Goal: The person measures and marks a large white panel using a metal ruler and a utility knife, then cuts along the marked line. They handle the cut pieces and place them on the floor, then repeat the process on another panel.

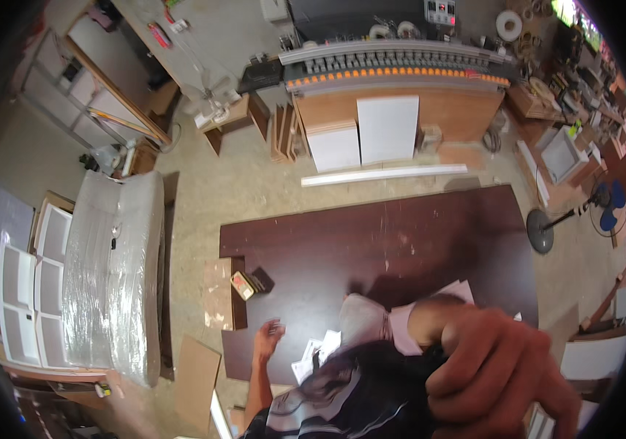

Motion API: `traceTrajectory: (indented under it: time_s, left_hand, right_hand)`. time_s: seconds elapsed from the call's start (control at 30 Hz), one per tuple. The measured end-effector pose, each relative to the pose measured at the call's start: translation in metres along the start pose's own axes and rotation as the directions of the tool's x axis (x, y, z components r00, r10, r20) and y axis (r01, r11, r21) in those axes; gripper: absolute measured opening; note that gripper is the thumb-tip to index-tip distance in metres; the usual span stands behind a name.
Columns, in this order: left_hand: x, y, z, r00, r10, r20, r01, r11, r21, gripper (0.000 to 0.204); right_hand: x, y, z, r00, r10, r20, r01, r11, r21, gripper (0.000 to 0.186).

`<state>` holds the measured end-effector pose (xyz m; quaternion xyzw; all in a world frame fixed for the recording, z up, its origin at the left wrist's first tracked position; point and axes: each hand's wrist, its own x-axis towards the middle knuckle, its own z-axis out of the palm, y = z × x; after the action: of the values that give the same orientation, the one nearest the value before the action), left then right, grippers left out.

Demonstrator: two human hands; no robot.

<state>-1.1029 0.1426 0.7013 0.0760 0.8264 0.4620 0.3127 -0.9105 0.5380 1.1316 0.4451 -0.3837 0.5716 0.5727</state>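
My left hand (270, 336) hovers over the near left part of a dark reddish-brown board (371, 241), its fingers loosely apart and nothing visible in them. Right beside it lie white printed sheets (306, 366). My right hand (490, 369) looms large at the lower right, close to the camera, with the fingers curled in tight. Whatever it may grip is hidden. Below it show my dark patterned shirt (349, 391) and a grey cloth (363, 318). Pale pink sheets (462, 291) stick out behind the right hand. A small yellow tin-like box (242, 286) stands farther left.
A wooden box (218, 289) adjoins the board's left edge. Farther left stands a plastic-wrapped mattress-like piece (112, 278) by white shelving (20, 300). A long machine with orange parts (401, 75), white panels (388, 132) and a white strip (384, 175) are beyond; a fan (540, 233) stands right.
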Motion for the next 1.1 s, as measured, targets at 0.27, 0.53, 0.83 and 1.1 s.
traceTrajectory:
  time_s: [0.27,0.53,0.83,1.1]
  left_hand:
    - [0.153,-0.021,0.046,0.791,-0.564,0.237,0.59,0.805,-0.052,0.037]
    - [0.366,0.1,0.177,0.732,-0.492,0.471,0.447,0.869,0.213,0.036]
    - [0.735,0.463,0.269,0.848,0.298,0.439,-0.295,0.952,-0.078,0.038]
    - [0.643,0.676,0.484,0.91,0.213,0.354,-0.182,0.976,-0.119,0.043]
  right_hand:
    - [0.104,0.114,-0.175,0.974,0.19,0.124,-0.156,0.958,-0.242,0.047]
    - [-0.011,0.183,-0.458,0.324,0.628,-0.708,-0.945,0.175,-0.278,0.019]
    - [-0.194,0.108,-0.769,-0.182,0.014,-0.983,-0.983,0.003,0.182,0.024]
    - [-0.157,0.036,-1.063,-0.151,-0.12,-0.981,-0.988,0.051,0.146,0.022]
